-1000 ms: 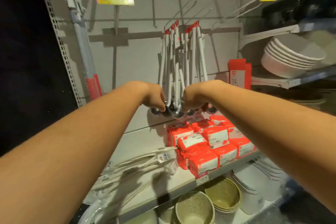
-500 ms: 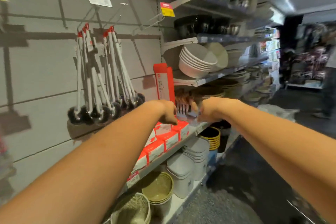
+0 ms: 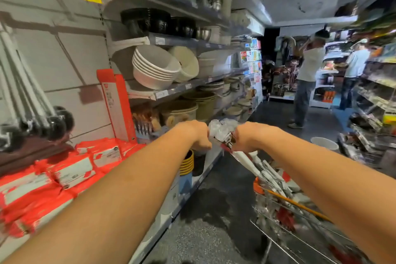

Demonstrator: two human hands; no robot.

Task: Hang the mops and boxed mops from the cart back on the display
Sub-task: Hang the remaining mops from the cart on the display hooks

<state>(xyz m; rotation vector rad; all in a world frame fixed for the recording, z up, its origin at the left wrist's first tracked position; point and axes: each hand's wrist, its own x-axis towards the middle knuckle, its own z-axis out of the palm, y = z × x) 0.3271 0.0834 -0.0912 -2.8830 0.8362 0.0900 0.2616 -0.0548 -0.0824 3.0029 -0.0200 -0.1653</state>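
My right hand (image 3: pixel 246 138) is clamped round the top of a mop (image 3: pixel 242 157), just below its end wrapped in clear plastic. My left hand (image 3: pixel 196 135) sits just left of it, fingers curled, knuckles against the plastic; whether it really grips the wrap I cannot tell, since the back of the hand hides the fingers. Half a second ago both hands were near the shelf edge with no mop between them; now the view has swung right and the mop is there. Its white handle slants down and to the right from my right hand into the cart (image 3: pixel 258 187), which has come into view below that hand, with more handles lying in it.

The hanging mops (image 3: pixel 32 111) have slid to the far left, well apart from my left hand. Between them and that hand stand a tall red box (image 3: pixel 115 103) and a spread of red packs (image 3: pixel 70 169), which my left forearm crosses. Above the hands are stacked pale bowls (image 3: pixel 154 68). Beyond my right hand a white bucket (image 3: pixel 324 142) stands on the floor, and two people (image 3: pixel 308 70) stand farther down the aisle.
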